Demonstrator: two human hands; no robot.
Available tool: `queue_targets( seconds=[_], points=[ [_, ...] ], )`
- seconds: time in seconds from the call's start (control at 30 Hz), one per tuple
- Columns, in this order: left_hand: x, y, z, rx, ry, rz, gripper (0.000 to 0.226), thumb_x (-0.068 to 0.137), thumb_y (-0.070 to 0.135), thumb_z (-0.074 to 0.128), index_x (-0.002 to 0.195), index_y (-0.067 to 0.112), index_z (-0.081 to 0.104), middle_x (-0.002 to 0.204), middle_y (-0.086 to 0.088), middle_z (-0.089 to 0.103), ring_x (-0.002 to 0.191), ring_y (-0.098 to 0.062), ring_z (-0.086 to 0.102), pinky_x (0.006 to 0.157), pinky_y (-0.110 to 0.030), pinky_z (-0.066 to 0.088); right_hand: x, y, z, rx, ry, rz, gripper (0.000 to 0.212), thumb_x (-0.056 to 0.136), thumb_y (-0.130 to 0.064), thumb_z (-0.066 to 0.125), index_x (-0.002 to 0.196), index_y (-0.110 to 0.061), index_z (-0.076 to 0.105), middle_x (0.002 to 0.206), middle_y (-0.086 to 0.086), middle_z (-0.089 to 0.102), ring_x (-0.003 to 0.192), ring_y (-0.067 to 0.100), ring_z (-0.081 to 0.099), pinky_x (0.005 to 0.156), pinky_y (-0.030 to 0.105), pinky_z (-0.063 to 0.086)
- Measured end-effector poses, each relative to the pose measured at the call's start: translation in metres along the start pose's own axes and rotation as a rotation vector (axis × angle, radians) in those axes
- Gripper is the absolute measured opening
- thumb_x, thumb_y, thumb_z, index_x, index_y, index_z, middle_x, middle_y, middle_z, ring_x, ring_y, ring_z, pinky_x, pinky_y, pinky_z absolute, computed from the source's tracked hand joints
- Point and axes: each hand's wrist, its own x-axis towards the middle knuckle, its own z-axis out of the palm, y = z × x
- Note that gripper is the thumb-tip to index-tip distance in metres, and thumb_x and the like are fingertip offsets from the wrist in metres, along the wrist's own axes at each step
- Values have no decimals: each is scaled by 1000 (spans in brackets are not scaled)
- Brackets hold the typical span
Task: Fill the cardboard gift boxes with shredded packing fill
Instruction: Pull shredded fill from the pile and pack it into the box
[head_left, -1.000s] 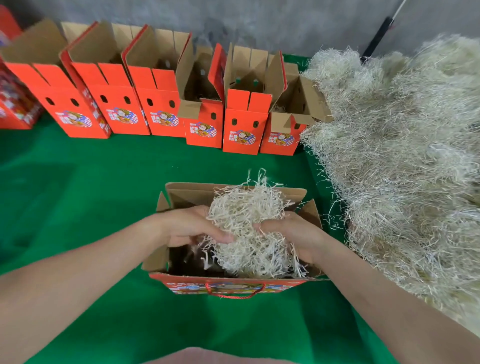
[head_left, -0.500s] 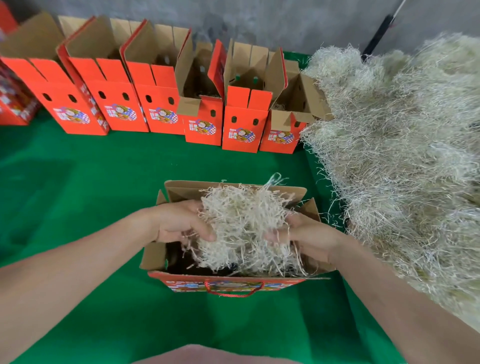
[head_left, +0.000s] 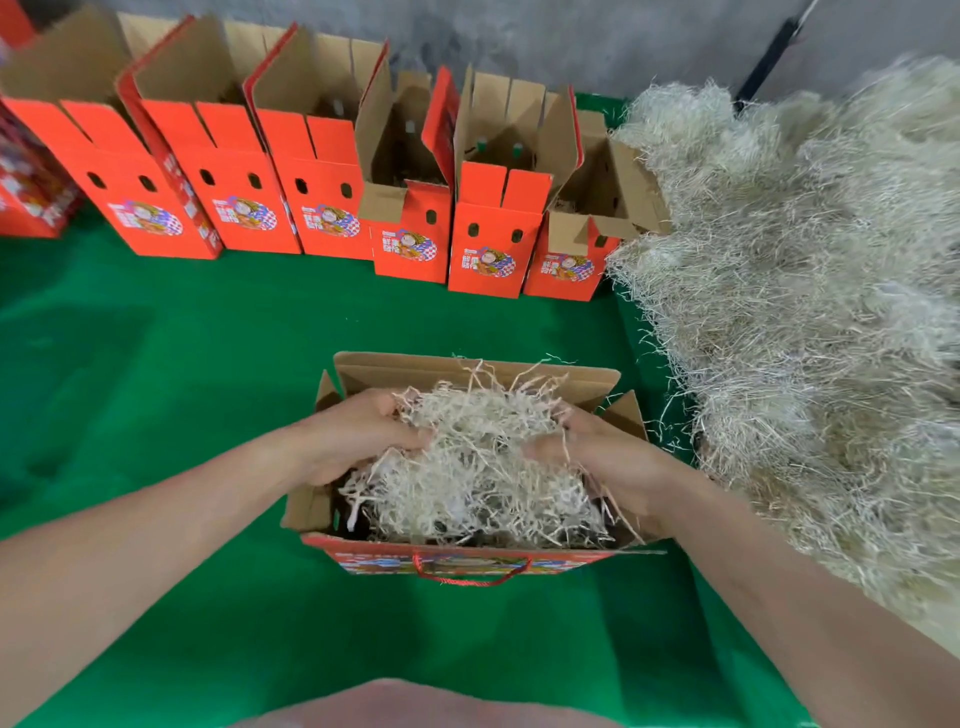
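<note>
An open red gift box (head_left: 470, 561) with a red cord handle sits on the green cloth right in front of me. A wad of pale shredded fill (head_left: 478, 467) lies in its mouth and spreads across the inside. My left hand (head_left: 358, 434) grips the wad's left side with curled fingers. My right hand (head_left: 597, 457) grips its right side, strands running between the fingers. Both hands are inside the box's top flaps. The box's bottom is mostly hidden under the fill.
Several open red boxes (head_left: 322, 208) stand in a row along the back by a grey wall. A big heap of loose shredded fill (head_left: 810, 312) covers the right side. Part of another red box (head_left: 26, 192) shows at far left. Green cloth (head_left: 171, 364) covers the surface.
Both hands have pulled the wad apart sideways and pressed it lower, so it spreads wider across the box.
</note>
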Motion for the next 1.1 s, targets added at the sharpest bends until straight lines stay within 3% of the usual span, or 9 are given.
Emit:
queue_targets(
  seconds=[0.13, 0.2, 0.27, 0.4, 0.5, 0.6, 0.7, 0.8, 1.1],
  points=[
    [-5, 11, 16, -62, -134, -30, 80, 83, 32, 65, 146, 13, 20, 154, -4, 16, 139, -23, 20, 111, -40, 17, 13, -6, 25, -80, 73, 89, 84, 85, -41, 63, 145, -8, 15, 150, 6, 27, 132, 22, 29, 108, 46, 22],
    [-7, 13, 12, -127, -78, -36, 43, 86, 28, 60, 126, 17, 49, 153, -1, 19, 140, -23, 15, 112, -45, 10, 11, -6, 20, -118, 93, 101, 76, 85, -37, 63, 140, -3, 24, 145, 10, 36, 131, 28, 33, 107, 48, 25],
    [-8, 12, 2, -263, 12, -94, 14, 82, 19, 59, 95, 20, 54, 150, -7, 26, 137, -27, 22, 111, -47, 17, 8, -2, 6, -106, 124, 101, 72, 82, -38, 66, 135, -3, 33, 136, 12, 45, 129, 29, 36, 108, 51, 24],
    [-9, 9, -5, -431, 50, -146, 34, 67, 17, 61, 99, 20, 54, 145, -12, 33, 122, -30, 40, 99, -47, 36, 5, 5, -1, -25, 182, 88, 85, 80, -28, 70, 142, 0, 19, 140, 16, 37, 126, 28, 36, 110, 50, 20],
    [-10, 17, 4, -271, -67, -136, 66, 56, 41, 72, 117, 32, 51, 152, -1, 20, 139, -25, 17, 110, -51, 14, 8, 5, 6, -40, 121, 40, 62, 76, -29, 73, 126, -4, 45, 114, 2, 57, 115, 21, 47, 109, 45, 27],
    [-10, 24, 17, -114, -149, -135, 110, 40, 67, 70, 138, 28, 37, 155, 0, 16, 142, -24, 11, 111, -53, 8, 4, -5, 17, -14, 82, 57, 85, 70, -52, 71, 136, -11, 36, 131, -4, 42, 122, 10, 40, 104, 36, 30],
    [-6, 21, 27, -74, -104, -145, 105, 57, 50, 75, 143, 14, 27, 153, -8, 19, 141, -27, 16, 111, -51, 10, 6, -7, 25, -45, 82, -11, 69, 75, -42, 73, 129, -12, 42, 123, -2, 49, 108, 2, 50, 87, 20, 39],
    [-2, 12, 23, -72, 4, -148, 90, 75, 24, 73, 144, 6, 18, 152, -15, 19, 139, -30, 18, 111, -48, 14, 5, -4, 22, -145, 90, 41, 83, 80, -36, 68, 141, -5, 22, 129, 3, 39, 114, 20, 40, 93, 33, 34],
    [-5, 11, 8, -223, 96, -144, 90, 77, 25, 72, 145, 7, 17, 152, -13, 21, 139, -27, 20, 110, -50, 16, 0, 0, -5, -116, 189, 118, 70, 91, -25, 57, 143, -2, 16, 149, 16, 27, 137, 29, 26, 110, 47, 20]
  ],
)
